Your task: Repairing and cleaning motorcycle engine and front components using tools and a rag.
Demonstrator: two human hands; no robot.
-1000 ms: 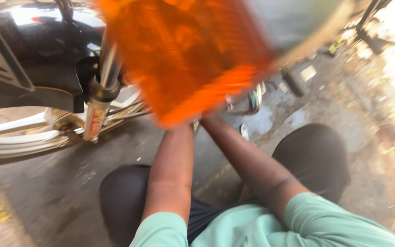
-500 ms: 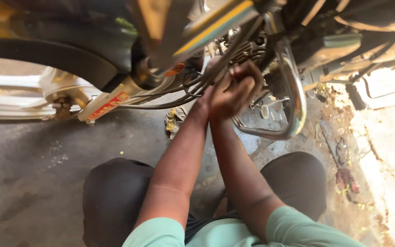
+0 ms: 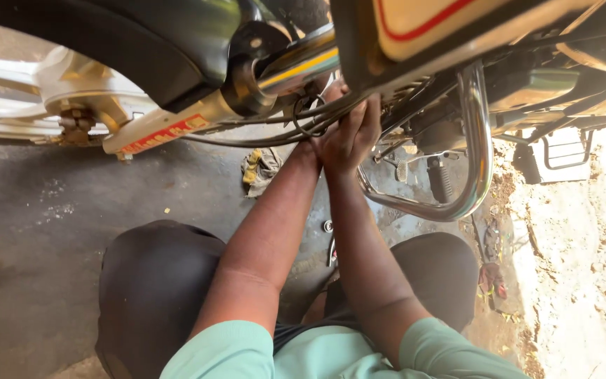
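Chrome tubing of the crash guard [image 3: 477, 140] curves down on the right of the motorcycle; the black cables [image 3: 275, 133] run from the fork leg [image 3: 163, 130] on the left into the frame just above the hands. Both arms reach up from the crouched knees to the same spot under the tank. The right hand [image 3: 355, 133] lies on top, its fingers curled against the cable bundle and the frame edge. The left hand [image 3: 324, 140] sits beneath it, mostly covered; whether it is clamped on anything cannot be told. What the fingers grip is hidden behind the frame.

To work well here, in my judgement: keep the wrists clear of the cable loop, support the part with the lower hand while the upper hand works, and feel for seating, since the view is blocked. A yellow rag [image 3: 259, 168] lies on the concrete floor [image 3: 50, 231] to the left of the arms; small metal parts [image 3: 328, 226] lie between the knees.
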